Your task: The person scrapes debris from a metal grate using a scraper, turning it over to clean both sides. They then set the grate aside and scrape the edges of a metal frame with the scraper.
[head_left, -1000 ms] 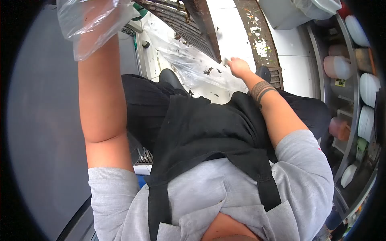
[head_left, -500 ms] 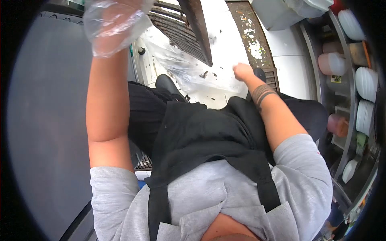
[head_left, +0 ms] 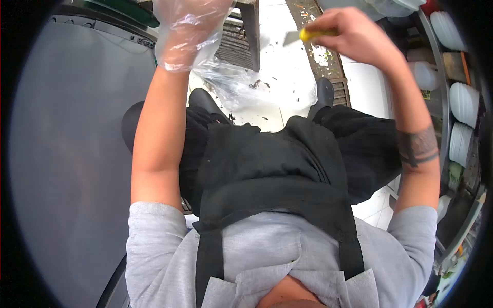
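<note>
My left hand (head_left: pixel 192 28), in a clear plastic glove, is at the top edge beside a dark, slatted metal grate (head_left: pixel 239 43). Its fingers are out of frame, so its grip on the grate does not show. The grate stands tilted above a clear plastic sheet or bag (head_left: pixel 241 90) on the floor, with dark scraps scattered on it. My bare right hand (head_left: pixel 354 36) is closed round the yellow handle of a scraper (head_left: pixel 310 35). The scraper's thin greyish blade points left, toward the grate but apart from it, and is blurred.
A large grey panel (head_left: pixel 77 154) fills the left side. On the right, a metal shelf holds stacked white containers (head_left: pixel 465 102). A brown drain strip (head_left: pixel 334 66) with white and green bits runs along the white tiles. My black shoes (head_left: pixel 205 100) flank the plastic.
My right hand has risen from low near the floor, up and to the right, and the yellow scraper now shows in it. My left hand and the grate have shifted slightly.
</note>
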`<state>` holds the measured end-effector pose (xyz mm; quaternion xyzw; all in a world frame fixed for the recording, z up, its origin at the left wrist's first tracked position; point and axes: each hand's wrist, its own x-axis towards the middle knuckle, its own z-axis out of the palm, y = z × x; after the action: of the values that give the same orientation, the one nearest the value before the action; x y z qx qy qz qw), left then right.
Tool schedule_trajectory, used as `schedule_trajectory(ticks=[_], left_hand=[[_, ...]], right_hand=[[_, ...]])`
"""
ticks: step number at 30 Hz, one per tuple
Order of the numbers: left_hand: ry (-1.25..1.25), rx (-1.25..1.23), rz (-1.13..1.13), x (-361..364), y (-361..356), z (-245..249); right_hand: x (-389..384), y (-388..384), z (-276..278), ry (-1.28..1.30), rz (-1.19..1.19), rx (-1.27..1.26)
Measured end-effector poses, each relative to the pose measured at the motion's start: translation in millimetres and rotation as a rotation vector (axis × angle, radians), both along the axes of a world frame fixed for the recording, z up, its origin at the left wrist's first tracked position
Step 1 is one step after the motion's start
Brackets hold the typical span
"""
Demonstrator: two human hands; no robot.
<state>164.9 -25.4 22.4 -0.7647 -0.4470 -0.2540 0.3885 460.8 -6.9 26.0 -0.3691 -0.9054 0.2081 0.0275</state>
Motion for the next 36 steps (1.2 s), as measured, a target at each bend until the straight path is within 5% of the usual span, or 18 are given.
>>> schedule_trajectory(ticks=[3, 4, 9, 15, 20, 25, 30, 33, 36], left_hand=[[-0.023, 0.041, -0.026, 2, -8, 1], [-0.024, 0.039, -0.036, 7, -16, 3], [-0.017, 0.079, -0.056, 20, -39, -1], [0.039, 0.012, -0.050, 26, -31, 4], [0.076, 0.049, -0.030, 20, -31, -7], [0.031, 0.021, -0.106, 24, -34, 2], [0.057, 0.033, -0.089, 21, -39, -13], [0.054, 0.016, -0.123, 29, -42, -8], [0.036, -0.004, -0.141, 25, -35, -8]], right_hand=[[-14, -35, 63, 0.151, -0.006, 0.010], [-19, -48, 79, 0.194, 0.092, 0.201], [-20, -77, 91, 0.184, 0.143, 0.423], [-42, -54, 28, 0.137, 0.228, 0.274], [-29, -68, 58, 0.297, 0.216, 0.279], [-31, -56, -19, 0.344, 0.237, 0.280], [-23, -75, 10, 0.307, 0.241, 0.345], [-32, -65, -62, 0.097, 0.126, 0.266], [-28, -53, -88, 0.218, 0.150, 0.245]])
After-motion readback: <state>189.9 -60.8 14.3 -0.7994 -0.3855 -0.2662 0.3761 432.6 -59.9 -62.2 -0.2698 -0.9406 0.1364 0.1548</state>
